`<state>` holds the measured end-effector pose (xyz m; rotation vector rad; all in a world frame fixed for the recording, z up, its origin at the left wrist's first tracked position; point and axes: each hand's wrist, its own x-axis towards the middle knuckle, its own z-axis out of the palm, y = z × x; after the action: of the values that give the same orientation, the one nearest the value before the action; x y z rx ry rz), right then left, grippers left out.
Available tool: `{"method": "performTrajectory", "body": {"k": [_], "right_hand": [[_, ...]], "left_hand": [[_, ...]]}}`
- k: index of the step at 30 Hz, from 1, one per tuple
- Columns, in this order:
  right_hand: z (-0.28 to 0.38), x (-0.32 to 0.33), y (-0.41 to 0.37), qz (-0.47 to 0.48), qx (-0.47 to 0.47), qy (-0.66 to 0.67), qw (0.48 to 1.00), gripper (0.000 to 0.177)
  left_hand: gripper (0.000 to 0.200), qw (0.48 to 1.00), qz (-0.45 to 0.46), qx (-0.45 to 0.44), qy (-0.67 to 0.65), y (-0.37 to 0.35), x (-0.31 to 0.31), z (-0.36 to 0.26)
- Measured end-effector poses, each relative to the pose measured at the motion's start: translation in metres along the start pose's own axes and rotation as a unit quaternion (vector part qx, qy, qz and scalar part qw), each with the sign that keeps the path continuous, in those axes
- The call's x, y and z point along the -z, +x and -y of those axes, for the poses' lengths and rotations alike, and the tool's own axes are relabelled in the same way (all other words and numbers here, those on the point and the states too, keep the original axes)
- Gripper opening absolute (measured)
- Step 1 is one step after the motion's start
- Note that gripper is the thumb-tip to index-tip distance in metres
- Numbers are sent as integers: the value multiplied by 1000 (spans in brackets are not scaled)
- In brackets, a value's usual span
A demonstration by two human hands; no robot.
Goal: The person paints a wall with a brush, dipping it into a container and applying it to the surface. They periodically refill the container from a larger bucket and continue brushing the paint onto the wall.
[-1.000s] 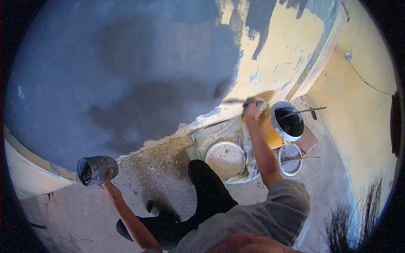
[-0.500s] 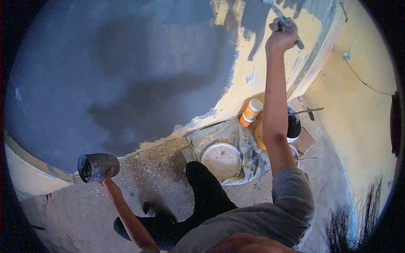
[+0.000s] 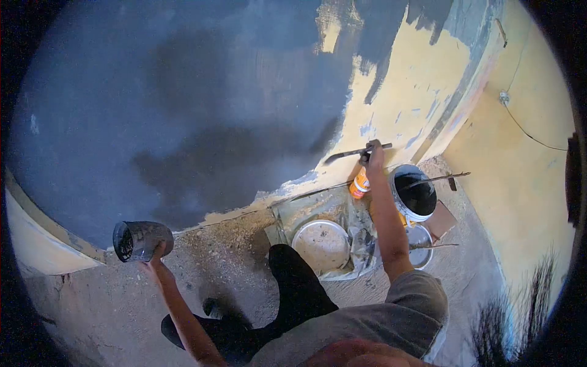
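Observation:
My right hand [image 3: 373, 156] grips a paintbrush [image 3: 351, 152], its dark bristles against the low part of the wall [image 3: 403, 79] where grey paint meets yellow. My left hand [image 3: 154, 257] holds a small paint-smeared can [image 3: 139, 240] out to the left, its opening turned sideways. Just right of my right arm stands a large bucket of dark paint [image 3: 416, 192] with a stick across its rim. An orange-labelled bottle [image 3: 359, 183] stands below my right hand.
A round white lid [image 3: 321, 244] lies on a plastic sheet at the wall's foot. A smaller pail [image 3: 420, 252] sits beside the bucket on cardboard. My dark trouser leg [image 3: 296, 281] stands on rough concrete floor [image 3: 110, 312]. A yellow side wall [image 3: 526, 153] closes the right.
My right hand came down from high on the wall, where it was half a second ago, back to the low edge near the bucket. The left hand and can stayed put.

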<state>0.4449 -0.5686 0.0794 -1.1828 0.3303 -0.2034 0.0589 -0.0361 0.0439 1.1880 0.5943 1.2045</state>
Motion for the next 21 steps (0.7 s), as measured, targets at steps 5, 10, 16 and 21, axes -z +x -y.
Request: {"method": "performTrajectory", "body": {"k": [5, 10, 16, 21], "right_hand": [[142, -66, -10, 148, 168, 220, 950, 9], [309, -149, -46, 176, 333, 338, 862, 13], [313, -165, -2, 185, 391, 324, 841, 20], [177, -116, 9, 80, 295, 224, 925, 20]], "left_hand": [[76, 1000, 22, 4, -8, -2, -4, -5], [78, 1000, 11, 19, -3, -7, -3, -14], [87, 1000, 21, 15, -1, -1, 9, -12], [91, 1000, 14, 5, 6, 19, 35, 13]]}}
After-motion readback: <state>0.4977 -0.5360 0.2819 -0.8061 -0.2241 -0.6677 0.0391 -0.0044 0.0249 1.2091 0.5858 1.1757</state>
